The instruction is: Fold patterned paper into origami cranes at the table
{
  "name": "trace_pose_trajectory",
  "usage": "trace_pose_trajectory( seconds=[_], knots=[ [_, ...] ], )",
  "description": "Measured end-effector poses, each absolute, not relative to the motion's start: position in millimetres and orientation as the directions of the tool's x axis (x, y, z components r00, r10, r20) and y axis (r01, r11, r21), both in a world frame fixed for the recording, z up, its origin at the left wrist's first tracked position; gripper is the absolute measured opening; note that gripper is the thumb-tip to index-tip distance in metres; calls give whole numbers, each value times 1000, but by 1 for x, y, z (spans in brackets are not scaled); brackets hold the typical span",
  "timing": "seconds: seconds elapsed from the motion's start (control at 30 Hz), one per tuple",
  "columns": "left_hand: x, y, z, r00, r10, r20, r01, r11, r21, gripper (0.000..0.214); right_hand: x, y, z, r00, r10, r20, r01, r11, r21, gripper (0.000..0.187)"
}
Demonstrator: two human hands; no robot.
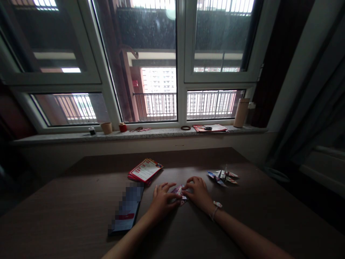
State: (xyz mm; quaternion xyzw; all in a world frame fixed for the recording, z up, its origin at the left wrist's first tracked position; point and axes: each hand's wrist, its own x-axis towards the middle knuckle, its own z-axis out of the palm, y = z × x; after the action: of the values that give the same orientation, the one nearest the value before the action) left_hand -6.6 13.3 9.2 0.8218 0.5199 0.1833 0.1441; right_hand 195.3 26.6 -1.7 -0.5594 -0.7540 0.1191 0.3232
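A small piece of folded patterned paper [180,190], whitish with pink and purple, lies on the brown table between my two hands. My left hand [163,198] pinches its left side with thumb and forefinger. From the other side, my right hand [198,192] grips the paper's right edge, fingers curled. A bracelet circles my right wrist. Parts of the paper are hidden under my fingers. Right of my hands rest several folded paper cranes [223,176] in a cluster. To the left lies a tablet-like device [126,212] with its screen partly blurred.
A stack of red-edged printed sheets [145,170] lies beyond the device on the table [67,201]. Along the windowsill [161,133] stand a paper cup [106,128], a red container [123,127], scissors [207,128] on papers, and a tan bottle [241,112].
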Motion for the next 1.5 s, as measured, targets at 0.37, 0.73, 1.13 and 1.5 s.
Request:
trace_pose_trajectory(
  seconds=[0.37, 0.73, 1.13, 1.5],
  knots=[
    [-5, 9, 15, 360, 918, 165, 806, -395, 441, 26, 196, 25, -2, -200, 910, 363, 791, 369, -488, 12],
    [-8, 13, 7, 364, 917, 162, 804, -398, 442, 30, 198, 23, -2, -241, 901, 361, 789, 399, -468, 18],
    [-9, 14, 4, 367, 916, 161, 814, -400, 422, 28, 194, 19, 2, -253, 903, 348, 832, 386, -398, 20],
    [-6, 9, 10, 333, 918, 215, 804, -396, 445, 28, 203, 19, 5, -298, 902, 311, 782, 418, -463, 23]
  ],
)
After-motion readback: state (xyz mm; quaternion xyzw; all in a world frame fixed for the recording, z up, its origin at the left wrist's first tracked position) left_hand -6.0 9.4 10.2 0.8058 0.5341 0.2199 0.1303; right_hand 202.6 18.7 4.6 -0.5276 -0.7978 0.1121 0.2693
